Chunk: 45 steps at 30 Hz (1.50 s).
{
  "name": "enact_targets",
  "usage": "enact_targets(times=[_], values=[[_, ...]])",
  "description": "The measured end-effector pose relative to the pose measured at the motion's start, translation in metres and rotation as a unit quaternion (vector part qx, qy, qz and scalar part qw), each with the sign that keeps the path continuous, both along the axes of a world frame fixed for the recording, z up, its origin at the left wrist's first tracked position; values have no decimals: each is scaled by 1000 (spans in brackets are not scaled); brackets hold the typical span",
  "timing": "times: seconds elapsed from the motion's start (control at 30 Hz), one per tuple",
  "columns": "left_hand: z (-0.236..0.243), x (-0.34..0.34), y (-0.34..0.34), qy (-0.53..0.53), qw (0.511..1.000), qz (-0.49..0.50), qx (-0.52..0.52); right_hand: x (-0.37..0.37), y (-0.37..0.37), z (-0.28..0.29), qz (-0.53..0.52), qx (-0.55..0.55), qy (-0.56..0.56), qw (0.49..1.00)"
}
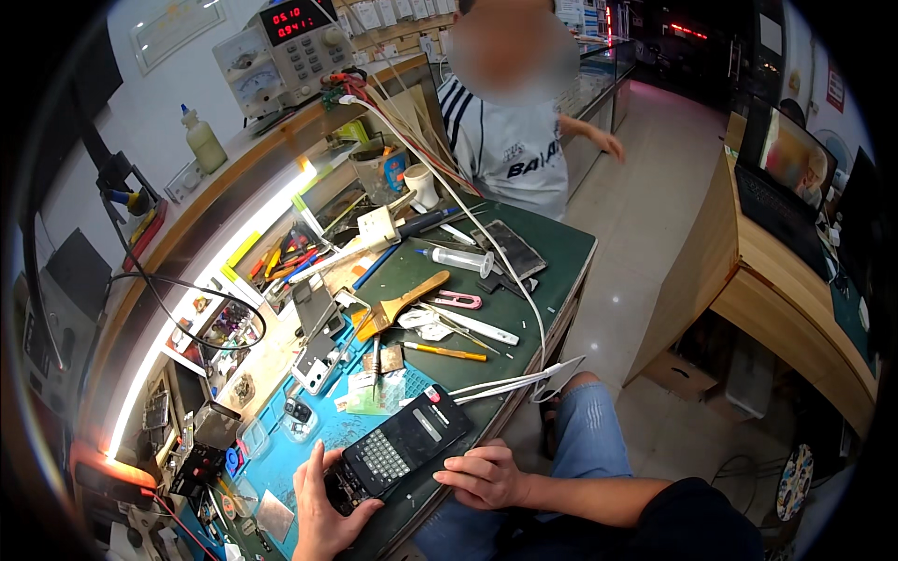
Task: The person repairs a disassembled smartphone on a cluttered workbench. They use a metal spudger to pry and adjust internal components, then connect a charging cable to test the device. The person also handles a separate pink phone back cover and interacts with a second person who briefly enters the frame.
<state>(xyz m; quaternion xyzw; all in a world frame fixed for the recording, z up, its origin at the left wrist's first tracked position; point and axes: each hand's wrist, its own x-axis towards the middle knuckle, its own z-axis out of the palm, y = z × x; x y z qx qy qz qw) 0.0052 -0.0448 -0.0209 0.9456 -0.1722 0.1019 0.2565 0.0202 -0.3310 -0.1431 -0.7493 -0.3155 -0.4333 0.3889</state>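
Observation:
A black keypad phone (400, 451) lies slanted over the near edge of the bench, its dark face upward with rows of small light keys. Bare circuitry (348, 494) shows at its lower left end. My left hand (323, 505) grips that end, thumb on the near side and fingers on the far side. To the right of the phone, my right hand (486, 475) is closed with curled fingers; whether anything is pinched in them is hidden. Beyond the phone, tweezers (376, 366) and a small clear bag (369, 393) lie on the blue mat (323, 430).
Farther along the green bench top (566, 245) lie a wide brush (402, 304), a pink cutter (456, 299), a yellow pen (444, 352), a syringe (458, 259) and a white cable (505, 381). A lit power supply (297, 42) stands on the shelf. Across the bench is another person (510, 140).

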Motion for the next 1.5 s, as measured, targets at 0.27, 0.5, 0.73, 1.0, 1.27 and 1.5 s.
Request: enact_targets(times=[0.27,0.5,0.73,1.0,1.27,1.5], values=[[-2,2,1,6,1000,-3,3,0,-1,0,-2,0,3,1000],[-1,1,1,-5,1000,-7,-1,-4,-2,7,3,4,17,1000],[-5,1,6,7,1000,1,3,-5,-7,14,21,-5,28,999],[-12,-2,11,43,999,8,-29,-1,-26,17,42,3,42,998],[-8,-2,9,59,998,17,-28,14,-61,38,-54,74,30,995],[-18,-6,13,154,982,45,-95,7,-54,32,0,76,46,996]])
